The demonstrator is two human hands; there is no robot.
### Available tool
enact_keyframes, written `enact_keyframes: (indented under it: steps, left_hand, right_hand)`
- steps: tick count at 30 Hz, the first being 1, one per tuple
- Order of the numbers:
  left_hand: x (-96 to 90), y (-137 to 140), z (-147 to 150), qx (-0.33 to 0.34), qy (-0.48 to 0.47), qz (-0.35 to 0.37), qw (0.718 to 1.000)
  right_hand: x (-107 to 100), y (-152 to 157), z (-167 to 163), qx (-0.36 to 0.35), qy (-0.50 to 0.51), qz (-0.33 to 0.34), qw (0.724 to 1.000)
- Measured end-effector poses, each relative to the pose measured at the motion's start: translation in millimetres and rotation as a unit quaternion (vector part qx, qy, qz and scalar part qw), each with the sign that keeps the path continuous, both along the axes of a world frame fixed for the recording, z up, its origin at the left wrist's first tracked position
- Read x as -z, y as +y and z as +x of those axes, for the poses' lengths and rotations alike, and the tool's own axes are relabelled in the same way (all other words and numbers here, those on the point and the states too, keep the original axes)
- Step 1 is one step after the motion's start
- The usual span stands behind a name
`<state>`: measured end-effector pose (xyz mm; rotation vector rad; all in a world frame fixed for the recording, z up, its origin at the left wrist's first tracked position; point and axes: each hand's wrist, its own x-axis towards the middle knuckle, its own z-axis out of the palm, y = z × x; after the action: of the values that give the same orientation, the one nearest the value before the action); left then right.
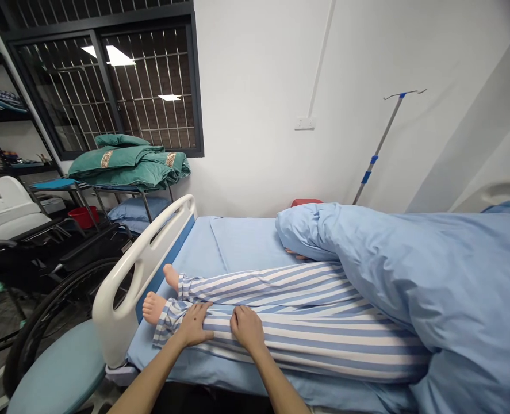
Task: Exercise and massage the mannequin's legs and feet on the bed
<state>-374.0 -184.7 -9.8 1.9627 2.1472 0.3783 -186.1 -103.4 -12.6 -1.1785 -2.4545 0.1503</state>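
Someone in blue-and-white striped trousers (323, 333) lies on a bed, the bare feet (153, 307) toward the footboard. My left hand (194, 326) rests on the nearer lower leg just above the ankle, its thumb spread away from the fingers. Farther up the same leg, my right hand (248, 329) has its fingers together and curled over the striped cloth; its thumb is hidden. A light blue quilt (392, 270) covers the upper legs and body. Some fingertips (295, 253) show under the quilt's edge.
A white footboard (127, 282) closes off the bed's left end. Beyond it stand a wheelchair (65, 310), a round blue-green stool (60, 371) and folded green bedding (129, 164). An IV pole (379, 146) rises by the wall behind the bed.
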Motion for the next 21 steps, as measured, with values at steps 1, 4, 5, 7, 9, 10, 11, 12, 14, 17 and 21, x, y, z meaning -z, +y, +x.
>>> enact_keyframes:
  steps: [1,4,5,7,9,10,11,12,14,17,21]
  left_hand:
    - [-1.2,1.6,0.7,-0.022,-0.021,0.024,0.999]
    - [-3.8,11.0,8.6,-0.089,-0.069,0.126,0.986]
    - [-3.9,15.3,12.7,-0.104,-0.085,0.149,0.98]
    - [-1.7,24.3,21.3,-0.129,-0.121,0.157,0.972]
    - [3.5,32.1,27.8,-0.175,-0.144,0.135,0.965]
    - [6.7,35.0,29.5,-0.204,-0.142,0.124,0.961]
    - [10.0,37.1,29.9,-0.23,-0.134,0.115,0.957]
    - [13.0,38.4,29.1,-0.248,-0.122,0.107,0.955]
    - [17.3,39.2,24.2,-0.255,-0.108,0.089,0.957]
    - [18.9,38.1,12.8,-0.234,-0.122,0.079,0.961]
    - [15.0,41.1,-1.4,-0.2,-0.174,0.084,0.96]
  right_hand:
    - [0.6,0.1,0.0,0.001,0.0,0.002,1.0]
    - [3.2,0.5,-0.2,0.003,0.002,0.012,1.0]
    - [4.2,0.6,-0.4,0.004,0.004,0.015,1.0]
    - [5.8,0.8,-0.9,0.005,0.007,0.021,1.0]
    - [6.9,1.0,-1.4,0.005,0.008,0.024,1.0]
    - [7.1,1.0,-1.6,0.004,0.008,0.025,1.0]
    - [7.2,1.1,-1.9,0.004,0.008,0.025,1.0]
    - [7.1,1.2,-2.0,0.005,0.008,0.025,1.0]
    - [6.7,1.3,-2.2,0.005,0.007,0.025,1.0]
    - [6.3,1.2,-2.1,0.003,0.002,0.024,1.0]
    - [7.4,1.2,-2.5,0.004,-0.001,0.025,1.0]
